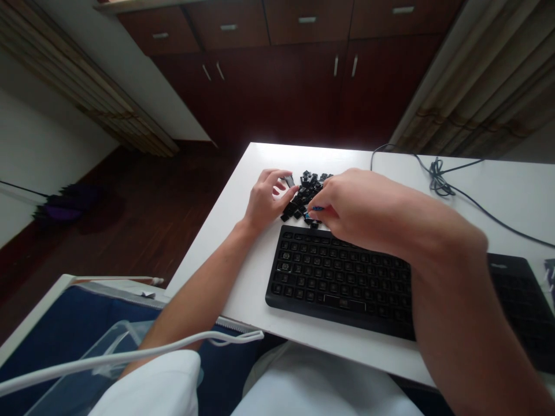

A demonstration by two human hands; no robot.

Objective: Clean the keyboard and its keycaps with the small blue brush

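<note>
A black keyboard (342, 303) with its keycaps off lies on the white table, bare key sockets facing up. Beyond its upper left edge sits a loose pile of black keycaps (298, 202). At the pile's left side, my left hand (265, 196) is curled with a dark, longish keycap (289, 182) between thumb and fingers. My right hand (355, 202) reaches across the keyboard to the pile, its fingers pinched on a small thing with blue bristle-like parts (318, 208), too small to name surely. My right forearm hides part of the keyboard.
A black cable (437, 179) lies bunched at the table's back right. The white table (225, 254) ends at a left edge near my left forearm. Below it are a white-framed blue fabric thing (39, 329) and a white rod (108, 358). Wooden cabinets (281, 86) stand behind.
</note>
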